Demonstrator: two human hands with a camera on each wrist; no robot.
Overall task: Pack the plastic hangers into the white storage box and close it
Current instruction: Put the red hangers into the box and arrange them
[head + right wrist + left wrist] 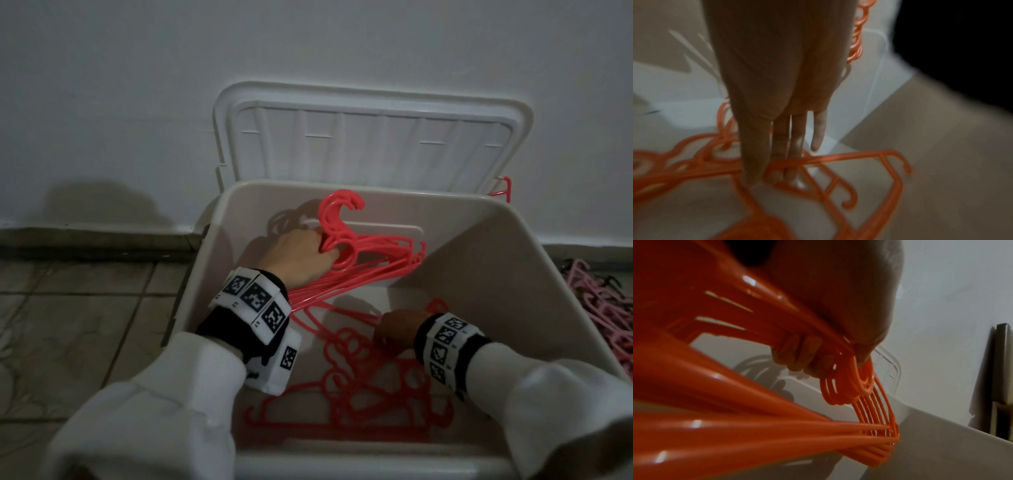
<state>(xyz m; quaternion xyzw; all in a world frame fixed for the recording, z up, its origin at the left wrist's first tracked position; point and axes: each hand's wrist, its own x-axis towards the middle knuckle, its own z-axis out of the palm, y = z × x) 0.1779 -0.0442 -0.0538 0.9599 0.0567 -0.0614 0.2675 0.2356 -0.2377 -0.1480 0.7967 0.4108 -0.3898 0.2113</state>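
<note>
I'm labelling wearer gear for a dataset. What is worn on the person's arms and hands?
Both hands, left and right, are bare. Each wrist carries a white band with black square-code markers over a black strap, below loose white sleeves.

This looks like a room in a home, because a white storage box [513,260] with red hangers [363,377] stands on a tiled floor [85,325] against a plain white wall [137,102], and more pink hangers [606,318] lie on the floor beside it.
</note>
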